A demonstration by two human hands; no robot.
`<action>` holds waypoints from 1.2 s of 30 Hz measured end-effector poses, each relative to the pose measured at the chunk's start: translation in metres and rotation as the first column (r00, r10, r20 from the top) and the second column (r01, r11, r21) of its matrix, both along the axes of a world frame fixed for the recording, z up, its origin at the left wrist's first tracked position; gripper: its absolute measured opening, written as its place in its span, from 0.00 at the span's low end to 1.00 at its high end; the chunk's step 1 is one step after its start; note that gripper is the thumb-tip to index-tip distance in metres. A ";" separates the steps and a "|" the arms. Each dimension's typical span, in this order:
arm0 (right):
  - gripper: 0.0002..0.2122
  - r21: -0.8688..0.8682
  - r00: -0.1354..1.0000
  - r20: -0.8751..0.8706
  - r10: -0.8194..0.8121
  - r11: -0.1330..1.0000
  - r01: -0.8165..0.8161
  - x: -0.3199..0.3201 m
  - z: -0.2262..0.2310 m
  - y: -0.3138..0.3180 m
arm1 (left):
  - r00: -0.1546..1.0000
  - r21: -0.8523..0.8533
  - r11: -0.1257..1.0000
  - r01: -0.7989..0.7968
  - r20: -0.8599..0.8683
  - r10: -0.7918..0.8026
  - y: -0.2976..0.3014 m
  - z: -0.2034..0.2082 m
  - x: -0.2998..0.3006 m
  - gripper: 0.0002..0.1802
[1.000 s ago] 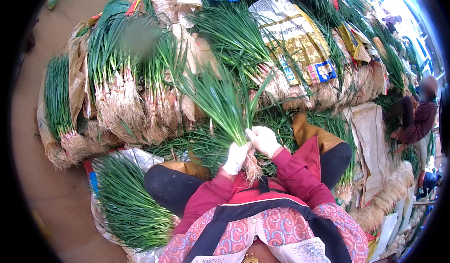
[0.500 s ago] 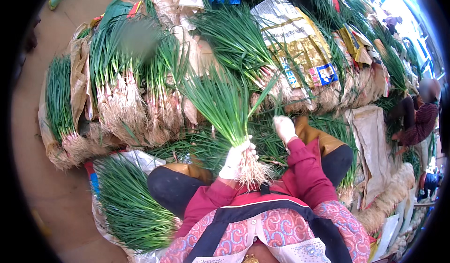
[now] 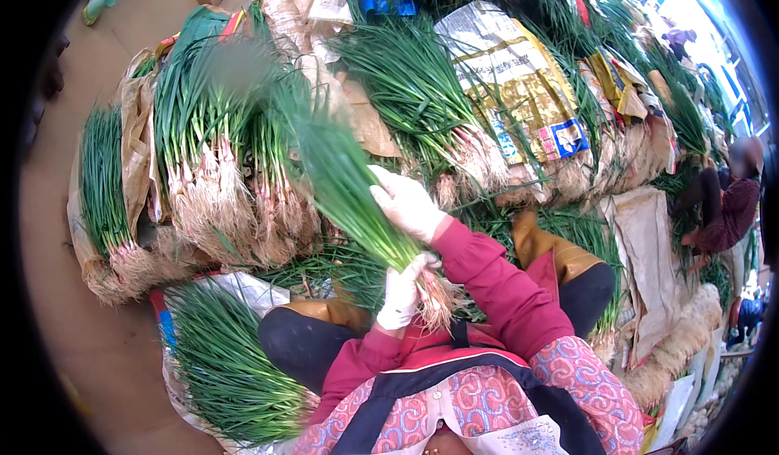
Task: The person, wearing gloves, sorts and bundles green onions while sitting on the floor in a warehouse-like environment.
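A bunch of green garlic (image 3: 345, 187), with long green leaves, pale stems and stringy roots, slants up and left in front of me. My left hand (image 3: 403, 293), in a white glove, is wrapped round the stems just above the roots. Higher up, my right hand (image 3: 408, 203), also gloved in white, grips the right side of the leaves; some of its fingers are hidden by them. The leaf tips are blurred. Loose leaves (image 3: 357, 264) lie between my bent legs, beyond the held bunch.
A row of green garlic bunches (image 3: 211, 163) lies ahead, roots toward me. A printed sack (image 3: 519, 73) covers part of it. Another pile (image 3: 231, 357) rests on sheeting at my left. At right are a beige sack (image 3: 645, 252) and a seated person (image 3: 726, 203).
My right hand has come left and up from beside my right knee onto the leaves. The bunch now leans further left, its leaves drawn closer together. My left hand keeps its hold.
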State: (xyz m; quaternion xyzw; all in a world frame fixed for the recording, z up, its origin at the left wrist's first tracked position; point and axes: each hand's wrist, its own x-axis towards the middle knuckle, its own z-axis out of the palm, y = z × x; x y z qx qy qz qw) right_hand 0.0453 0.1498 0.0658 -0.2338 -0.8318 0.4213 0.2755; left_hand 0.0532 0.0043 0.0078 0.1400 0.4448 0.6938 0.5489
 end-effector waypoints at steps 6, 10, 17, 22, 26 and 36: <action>0.21 -0.082 0.842 0.538 0.042 0.997 0.002 0.006 -0.044 0.030 | 0.828 -0.075 0.995 -0.063 0.552 0.094 0.016 -0.059 -0.006 0.18; 0.13 0.259 0.855 0.275 -0.439 0.890 0.374 0.037 -0.056 0.084 | 0.829 -0.004 0.999 -0.047 0.558 0.041 0.022 -0.050 -0.010 0.26; 0.13 0.532 0.582 0.621 -0.525 0.828 0.179 0.055 -0.099 0.147 | 0.854 0.041 0.997 -0.060 0.520 0.030 0.025 -0.045 -0.019 0.26; 0.12 -0.160 0.926 0.320 -0.199 0.952 0.260 0.082 -0.076 0.121 | 0.865 0.001 0.999 -0.048 0.500 0.041 0.026 -0.039 -0.018 0.25; 0.10 -0.318 0.943 0.295 -0.156 0.914 0.251 0.101 -0.030 0.032 | 0.851 0.023 0.995 -0.097 0.520 0.071 0.025 -0.034 -0.015 0.17; 0.20 -0.648 0.928 0.373 -0.019 0.710 0.275 0.092 -0.050 -0.006 | 0.900 -0.045 0.999 -0.020 0.435 0.038 0.015 -0.027 -0.011 0.13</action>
